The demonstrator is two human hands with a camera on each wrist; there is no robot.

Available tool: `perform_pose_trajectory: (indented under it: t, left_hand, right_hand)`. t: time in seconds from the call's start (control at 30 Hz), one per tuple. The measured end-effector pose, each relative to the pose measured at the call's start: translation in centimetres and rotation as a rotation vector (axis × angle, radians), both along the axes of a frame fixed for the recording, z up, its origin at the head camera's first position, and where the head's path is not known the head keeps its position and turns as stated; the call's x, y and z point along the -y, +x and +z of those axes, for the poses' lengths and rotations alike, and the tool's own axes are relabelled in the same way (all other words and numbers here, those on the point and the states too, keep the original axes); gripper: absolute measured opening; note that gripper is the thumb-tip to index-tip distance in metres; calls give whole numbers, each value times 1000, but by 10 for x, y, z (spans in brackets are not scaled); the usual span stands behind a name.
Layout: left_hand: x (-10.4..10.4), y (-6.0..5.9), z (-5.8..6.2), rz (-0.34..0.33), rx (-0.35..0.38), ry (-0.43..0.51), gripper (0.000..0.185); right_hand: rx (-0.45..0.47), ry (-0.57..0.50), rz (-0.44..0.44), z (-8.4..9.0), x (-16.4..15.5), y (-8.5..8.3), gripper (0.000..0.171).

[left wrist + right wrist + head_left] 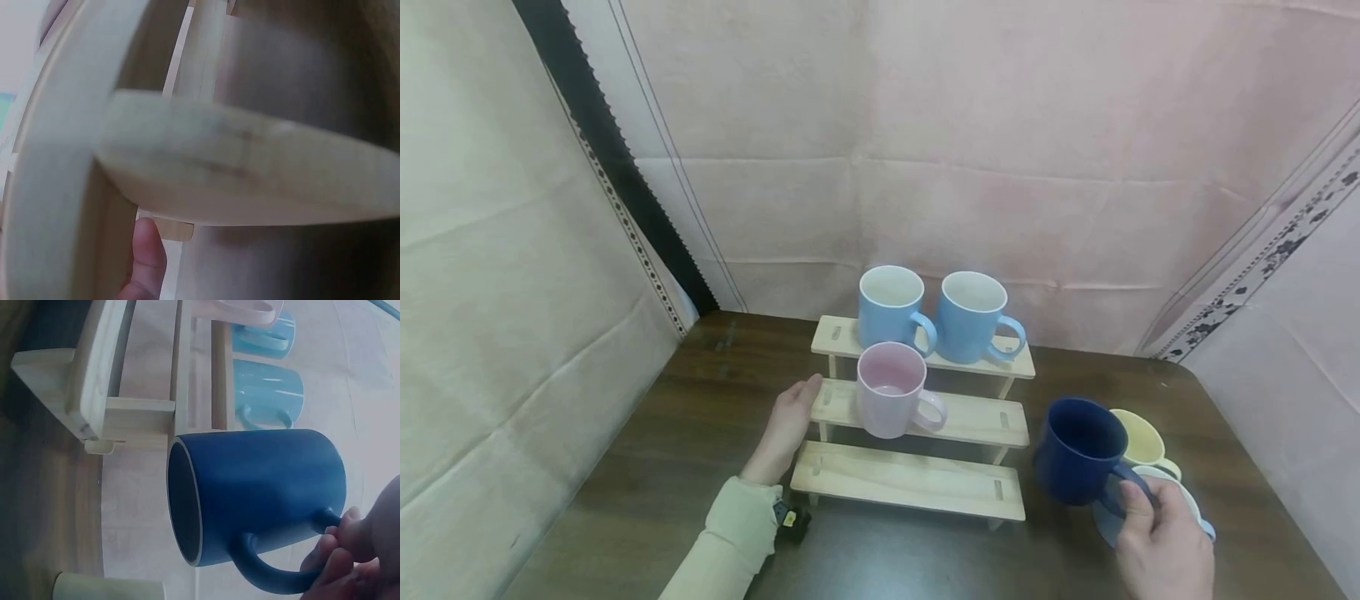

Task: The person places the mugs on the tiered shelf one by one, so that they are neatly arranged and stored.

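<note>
My right hand (1168, 537) pinches the handle of a dark blue mug (1078, 454), to the right of a three-step wooden rack (910, 483). In the head view the mug is upright, partly covering a yellow mug (1138, 437) and a light blue mug (1107, 525) beyond it. My left hand (793, 421) grips the left end of the rack's middle step; the left wrist view shows one digit (149, 256) against the wood. A pink mug (887, 404) stands on that step. On the top step are two light blue mugs (880, 321), side by side, handles to the right.
The rack's bottom step holds no mug. Brown table (655, 467) surrounds the rack. Pale cloth (1000, 108) hangs behind the table and along both sides, with a black strip (625, 158) at the back left corner.
</note>
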State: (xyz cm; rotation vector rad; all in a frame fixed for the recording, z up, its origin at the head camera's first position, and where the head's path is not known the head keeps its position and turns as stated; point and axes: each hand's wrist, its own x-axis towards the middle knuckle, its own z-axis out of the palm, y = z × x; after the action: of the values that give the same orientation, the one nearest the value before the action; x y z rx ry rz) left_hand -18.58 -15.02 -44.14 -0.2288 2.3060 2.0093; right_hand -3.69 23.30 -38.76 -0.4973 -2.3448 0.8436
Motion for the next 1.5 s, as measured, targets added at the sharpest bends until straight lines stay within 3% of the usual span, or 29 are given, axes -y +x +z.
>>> perform_pose_trajectory:
  t: [0.4,0.77,1.3,1.5]
  left_hand:
    - [0,1,-1,-10,6,-5,64]
    - [-1,-1,-1,-1,2,-23,66]
    - [-1,0,0,-13,17,-20,70]
    - [-1,-1,0,-7,24,-28,66]
  right_hand:
    - [-135,18,62,7,9,-6,8]
    - [-144,1,123,13,21,-14,7]
    - [-192,-14,235,6,30,-32,6]
    - [-187,-65,287,3,35,-39,3]
